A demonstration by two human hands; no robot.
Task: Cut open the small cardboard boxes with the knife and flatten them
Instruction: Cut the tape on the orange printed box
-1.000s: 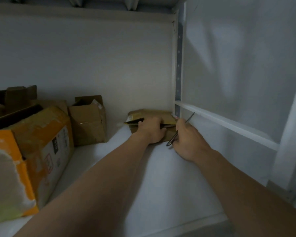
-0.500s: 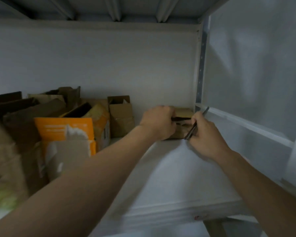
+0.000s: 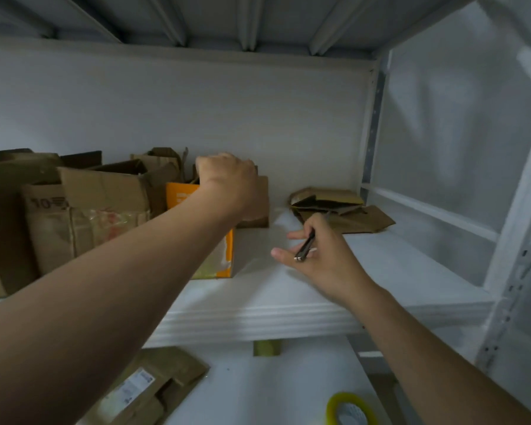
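My left hand (image 3: pixel 227 179) reaches over the top of a small brown cardboard box (image 3: pixel 259 200) standing at the back of the white shelf (image 3: pixel 288 311); its fingers curl over the box's top edge. My right hand (image 3: pixel 319 256) hovers above the shelf and holds a thin dark knife (image 3: pixel 305 246) between thumb and fingers, the other fingers spread. A flattened cardboard box (image 3: pixel 341 210) lies in the back right corner of the shelf, free of both hands.
An orange and white box (image 3: pixel 224 256) and several larger brown boxes (image 3: pixel 83 216) crowd the shelf's left side. On the lower shelf lie flattened cardboard with a label (image 3: pixel 144 391) and a yellow tape roll (image 3: pixel 350 409). A metal upright (image 3: pixel 515 256) bounds the right.
Both hands left the cardboard in the back right corner, which now lies flat. My left hand moved left onto the small upright box; my right hand drew back with the knife.
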